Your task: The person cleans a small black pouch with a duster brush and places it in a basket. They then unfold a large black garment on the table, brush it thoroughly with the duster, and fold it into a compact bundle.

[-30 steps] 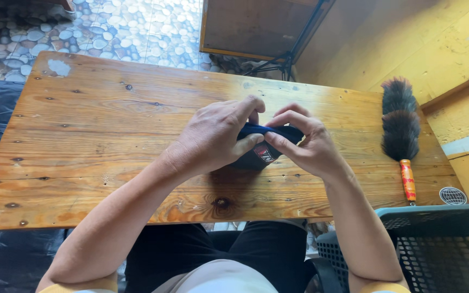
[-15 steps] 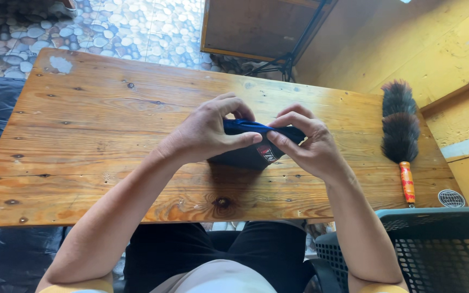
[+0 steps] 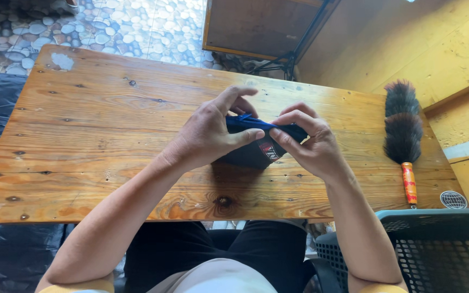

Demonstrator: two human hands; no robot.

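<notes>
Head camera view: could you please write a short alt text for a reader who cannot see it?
Both hands, left hand and right hand, hold a small dark blue fabric item above a wooden table. A feather duster lies at the table's right end, and a dark plastic basket stands nearby.

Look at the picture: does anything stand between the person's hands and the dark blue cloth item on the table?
Nothing visible does. The left hand and right hand both already grip the dark blue cloth item directly, over the wooden table. The feather duster lies apart, to the right.
</notes>
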